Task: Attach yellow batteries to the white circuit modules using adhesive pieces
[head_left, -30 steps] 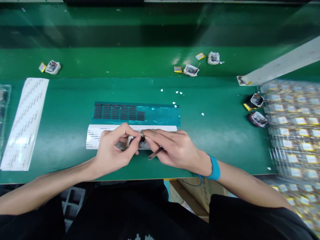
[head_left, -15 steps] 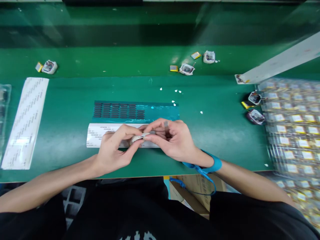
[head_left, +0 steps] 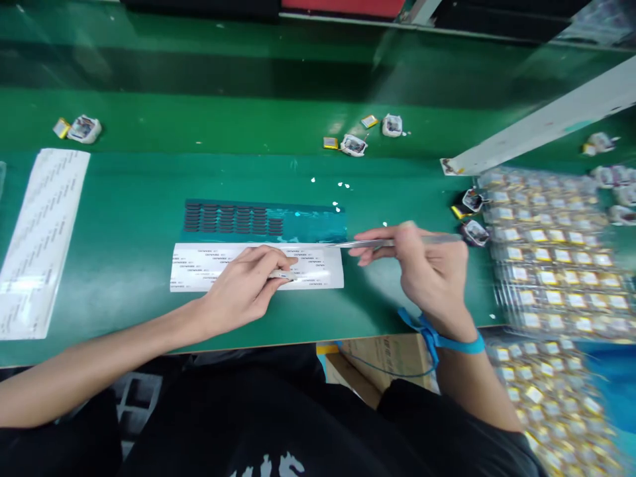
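My left hand point(head_left: 246, 281) pinches a small white plastic housing point(head_left: 281, 273) between thumb and fingers. Most of that housing is hidden by the fingers. Beneath it lies a white printed sheet point(head_left: 320, 273). My right hand point(head_left: 432, 271), with a blue wrist strap, grips a pair of metal tweezers point(head_left: 370, 244). The tweezers point left, their tip over the right part of the sheets and apart from the housing. Just behind the white sheet is a teal strip point(head_left: 313, 225) carrying rows of small black pieces point(head_left: 226, 218).
Clear trays point(head_left: 551, 265) full of yellow-and-white battery cells stand at right. Open white housings point(head_left: 354, 145) with batteries lie at the back, another point(head_left: 85, 129) at back left. Two dark housings point(head_left: 474, 232) lie beside the trays. A second printed sheet point(head_left: 42, 245) is at left.
My right hand has left the white housing and moved right, now with tweezers in its fingers. My left hand keeps the housing. The view has shifted to the right.
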Motion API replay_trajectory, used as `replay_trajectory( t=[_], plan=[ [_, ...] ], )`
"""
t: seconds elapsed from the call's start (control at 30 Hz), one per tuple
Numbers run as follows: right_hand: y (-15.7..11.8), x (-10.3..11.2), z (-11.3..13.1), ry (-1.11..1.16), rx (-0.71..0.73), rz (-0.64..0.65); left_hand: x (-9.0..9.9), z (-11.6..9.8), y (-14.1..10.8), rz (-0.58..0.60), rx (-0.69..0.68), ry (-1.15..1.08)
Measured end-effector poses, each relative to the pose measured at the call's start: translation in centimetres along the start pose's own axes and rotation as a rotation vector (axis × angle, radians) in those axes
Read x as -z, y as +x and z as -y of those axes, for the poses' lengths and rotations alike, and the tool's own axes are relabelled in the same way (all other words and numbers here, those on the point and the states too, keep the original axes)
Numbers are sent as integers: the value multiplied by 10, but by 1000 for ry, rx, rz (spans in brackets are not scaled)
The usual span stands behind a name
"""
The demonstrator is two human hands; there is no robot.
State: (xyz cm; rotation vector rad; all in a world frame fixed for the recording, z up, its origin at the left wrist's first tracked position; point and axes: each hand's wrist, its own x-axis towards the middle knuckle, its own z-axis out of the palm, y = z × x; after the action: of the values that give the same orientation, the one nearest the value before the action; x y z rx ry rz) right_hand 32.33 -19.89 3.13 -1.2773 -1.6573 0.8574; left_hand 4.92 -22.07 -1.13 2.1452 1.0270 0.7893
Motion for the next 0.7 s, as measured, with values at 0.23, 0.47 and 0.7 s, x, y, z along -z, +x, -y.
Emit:
replay_trajectory(
  t=[0.23, 0.47, 0.7],
  plan=[
    [-38, 5, -23, 179, -273, -29, -1, -1, 2, -11, -30, 45],
    [-43, 2, -29, 182, -287, -18, 0, -2, 1, 3, -3, 35],
    [-36, 18, -32, 209, -292, 191, -2, -4, 1, -4, 71, -3]
  ],
)
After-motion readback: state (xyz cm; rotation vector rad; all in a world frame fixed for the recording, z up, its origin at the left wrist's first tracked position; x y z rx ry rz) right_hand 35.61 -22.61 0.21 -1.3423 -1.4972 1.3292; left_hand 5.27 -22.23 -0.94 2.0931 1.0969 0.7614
